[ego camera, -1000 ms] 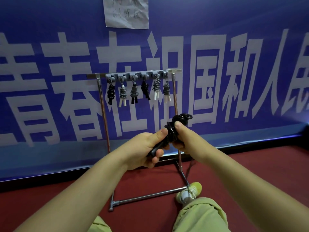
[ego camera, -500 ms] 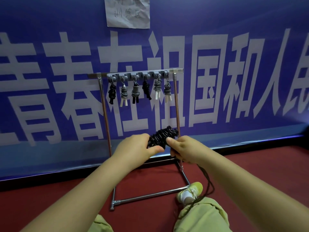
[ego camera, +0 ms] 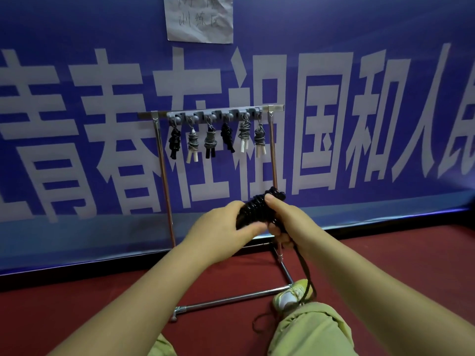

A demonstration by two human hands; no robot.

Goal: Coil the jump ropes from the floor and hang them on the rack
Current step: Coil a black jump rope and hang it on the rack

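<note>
A black jump rope bundle point(ego camera: 259, 206), wound tightly round its handles, lies between both my hands in front of the rack. My left hand point(ego camera: 221, 232) grips its lower end, and my right hand point(ego camera: 285, 222) holds its upper part, thumb on top. A loose tail of black rope point(ego camera: 307, 276) hangs from my right hand down past my shoe to the floor. The metal rack point(ego camera: 164, 176) stands against the wall; several coiled ropes, black and grey, hang from the hooks on its top bar point(ego camera: 213, 114).
A blue banner with large white characters point(ego camera: 334, 124) covers the wall behind the rack. The floor is dark red point(ego camera: 102, 291). My shoe point(ego camera: 290, 296) rests by the rack's base bar point(ego camera: 231, 300), and my knees in light green trousers point(ego camera: 313, 332) fill the bottom edge.
The bundle went from upright to lying sideways, then tilted up again. My right hand carried the rope round it, and a loose tail now hangs to the floor.
</note>
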